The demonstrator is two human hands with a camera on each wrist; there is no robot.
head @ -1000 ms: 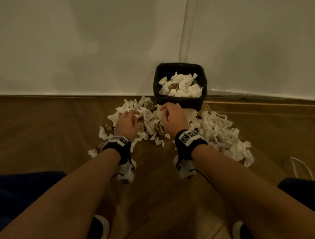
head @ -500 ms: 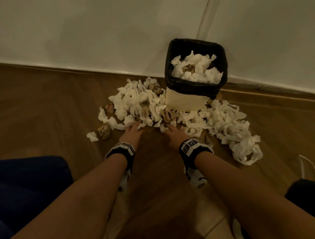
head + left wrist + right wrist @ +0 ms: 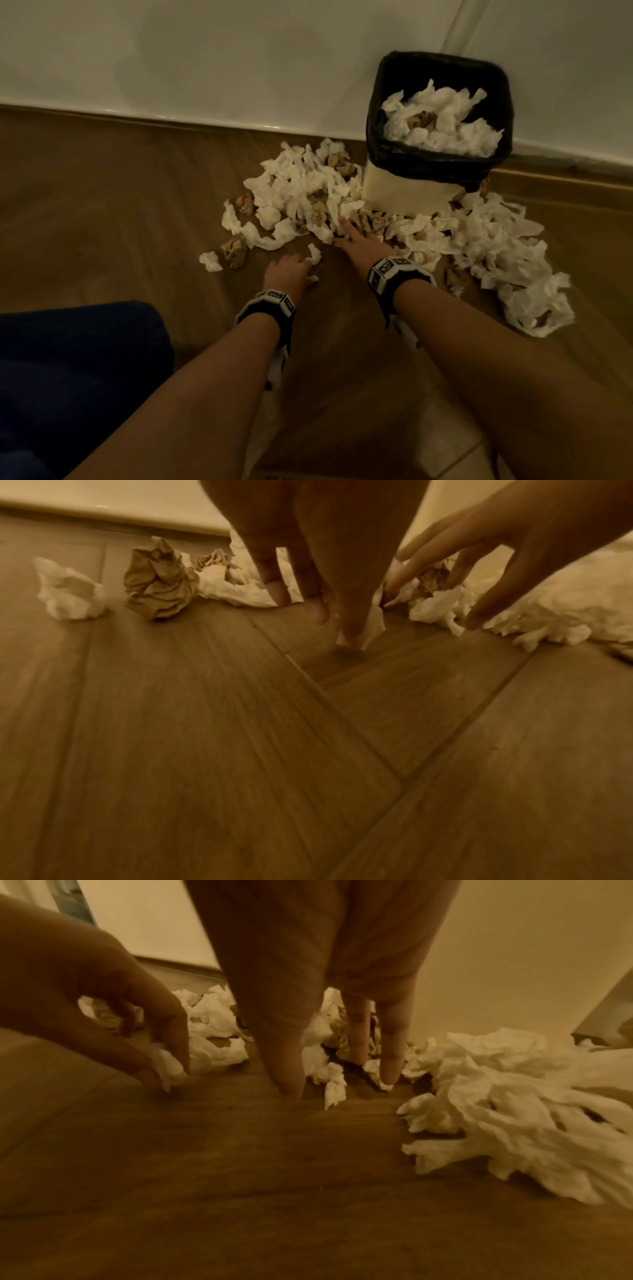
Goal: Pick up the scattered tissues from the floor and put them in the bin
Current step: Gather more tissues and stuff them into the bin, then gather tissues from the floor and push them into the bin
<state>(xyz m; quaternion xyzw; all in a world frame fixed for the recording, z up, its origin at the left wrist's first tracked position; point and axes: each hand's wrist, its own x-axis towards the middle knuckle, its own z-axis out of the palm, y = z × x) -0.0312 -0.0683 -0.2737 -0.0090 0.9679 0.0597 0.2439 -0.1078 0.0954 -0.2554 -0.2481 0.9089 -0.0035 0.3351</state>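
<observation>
While the left hand [image 3: 289, 270] pinches a small tissue scrap [image 3: 314, 253] at its fingertips, keep the relaxed, empty right hand [image 3: 359, 241] spread to rake the tissue heap [image 3: 301, 185] ahead; the bin [image 3: 404, 192] stands just beyond, nearly full

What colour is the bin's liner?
Black; the bin liner folds over a cream bin, clearest in the head view.

The bin [image 3: 404, 192] has its base buried behind the tissues [image 3: 301, 192] heaped against it. In the left wrist view, the left hand's fingertips [image 3: 352, 631] cover most of a small white scrap [image 3: 375, 627]. The right hand [image 3: 534, 534] is blurred there and cut off by the top edge.
</observation>
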